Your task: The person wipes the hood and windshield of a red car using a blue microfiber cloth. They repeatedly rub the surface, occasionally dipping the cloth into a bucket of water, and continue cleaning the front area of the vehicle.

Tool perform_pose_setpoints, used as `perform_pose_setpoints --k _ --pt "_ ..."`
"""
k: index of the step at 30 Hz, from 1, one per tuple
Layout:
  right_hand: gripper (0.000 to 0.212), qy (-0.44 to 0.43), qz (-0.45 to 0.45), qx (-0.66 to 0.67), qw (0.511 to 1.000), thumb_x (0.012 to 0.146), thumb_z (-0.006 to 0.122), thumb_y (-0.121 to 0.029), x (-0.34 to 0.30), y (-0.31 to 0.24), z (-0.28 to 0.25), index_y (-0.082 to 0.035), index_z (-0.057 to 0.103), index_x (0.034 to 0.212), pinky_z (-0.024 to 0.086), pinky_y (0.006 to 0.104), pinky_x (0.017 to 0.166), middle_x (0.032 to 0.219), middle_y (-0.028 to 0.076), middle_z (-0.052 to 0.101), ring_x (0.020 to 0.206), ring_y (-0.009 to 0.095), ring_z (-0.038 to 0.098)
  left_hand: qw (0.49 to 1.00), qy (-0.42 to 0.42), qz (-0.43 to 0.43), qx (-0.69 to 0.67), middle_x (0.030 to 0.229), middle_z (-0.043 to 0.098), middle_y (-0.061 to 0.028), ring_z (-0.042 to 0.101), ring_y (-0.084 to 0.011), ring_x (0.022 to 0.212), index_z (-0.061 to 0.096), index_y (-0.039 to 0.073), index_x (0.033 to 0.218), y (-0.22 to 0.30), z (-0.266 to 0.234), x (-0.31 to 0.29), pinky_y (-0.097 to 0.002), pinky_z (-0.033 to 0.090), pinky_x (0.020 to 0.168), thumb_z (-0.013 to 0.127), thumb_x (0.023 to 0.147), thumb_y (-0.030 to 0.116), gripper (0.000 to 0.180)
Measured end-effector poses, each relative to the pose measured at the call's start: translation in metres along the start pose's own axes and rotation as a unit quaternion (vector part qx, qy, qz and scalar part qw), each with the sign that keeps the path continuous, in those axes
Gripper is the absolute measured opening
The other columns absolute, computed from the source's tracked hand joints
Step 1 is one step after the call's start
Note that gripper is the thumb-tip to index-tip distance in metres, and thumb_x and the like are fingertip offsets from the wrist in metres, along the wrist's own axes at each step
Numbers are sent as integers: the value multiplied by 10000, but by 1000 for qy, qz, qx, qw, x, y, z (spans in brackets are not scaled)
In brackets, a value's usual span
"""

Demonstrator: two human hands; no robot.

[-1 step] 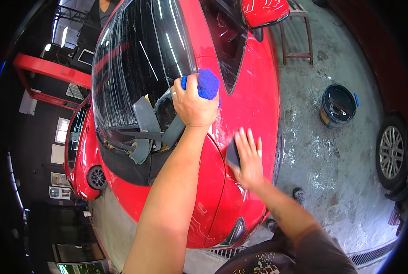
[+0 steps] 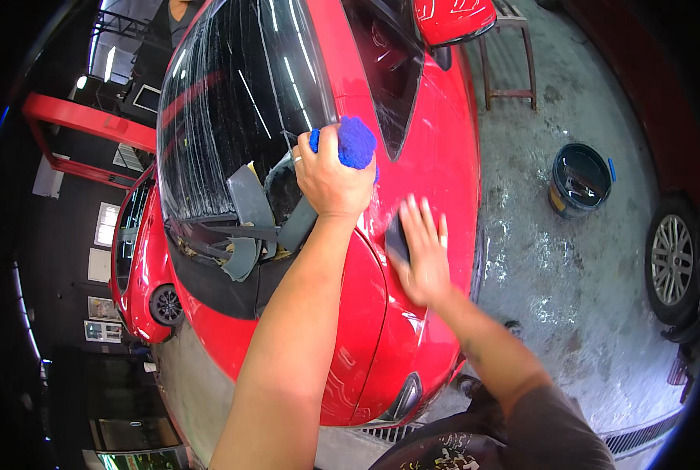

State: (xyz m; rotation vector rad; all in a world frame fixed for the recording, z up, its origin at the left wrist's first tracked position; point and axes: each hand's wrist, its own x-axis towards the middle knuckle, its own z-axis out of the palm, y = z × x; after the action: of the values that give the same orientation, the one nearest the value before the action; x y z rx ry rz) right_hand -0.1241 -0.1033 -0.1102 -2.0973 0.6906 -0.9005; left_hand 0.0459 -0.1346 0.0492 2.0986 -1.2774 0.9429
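Note:
My left hand (image 2: pixel 333 182) is closed around a bunched blue cloth (image 2: pixel 357 144), resting near the lower corner of the red car's dark glass. Flat on the red body panel, my right hand (image 2: pixel 424 262) presses a dark grey piece of sandpaper (image 2: pixel 397 240), its fingers stretched forward. Part of that sandpaper is hidden beneath the palm. The red car (image 2: pixel 432 172) has a wet, shiny panel around both hands. Several grey sheets, seemingly sandpaper (image 2: pixel 250 197), lie by the base of the glass, left of my left forearm. Whitish streaks run down the dark glass (image 2: pixel 217 117).
A dark bucket (image 2: pixel 580 184) of liquid stands on the wet floor at right, a blue strip at its rim. Behind it is another vehicle's wheel (image 2: pixel 671 260). A metal stand (image 2: pixel 510 59) is near the mirror (image 2: pixel 456 17). At left are another red car (image 2: pixel 138 258) and a red frame (image 2: pixel 92 121).
My right hand has slid a little forward and left over the panel, carrying the sandpaper along. The left hand with the blue cloth has hardly moved.

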Motion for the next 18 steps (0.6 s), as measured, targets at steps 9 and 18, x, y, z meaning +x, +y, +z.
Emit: perform_pose_setpoints --k 9,18 --pt "859 -72 22 -21 997 1111 669 -367 -54 3 4 -68 311 1833 67 716 1408 1914 204 271 1792 472 132 1000 -13 -10 6 1328 665 -230 688 -489 1253 724 117 1288 -1 0 -2 -599 582 1049 1019 746 282 639" --pt "680 41 58 -3 998 1204 541 -360 57 4 -9 -131 367 1821 179 668 1408 1898 125 351 1766 392 275 1000 -11 -10 -1 1323 669 -228 685 -489 1263 725 120 1284 0 3 -3 -603 582 1046 1015 752 291 629"
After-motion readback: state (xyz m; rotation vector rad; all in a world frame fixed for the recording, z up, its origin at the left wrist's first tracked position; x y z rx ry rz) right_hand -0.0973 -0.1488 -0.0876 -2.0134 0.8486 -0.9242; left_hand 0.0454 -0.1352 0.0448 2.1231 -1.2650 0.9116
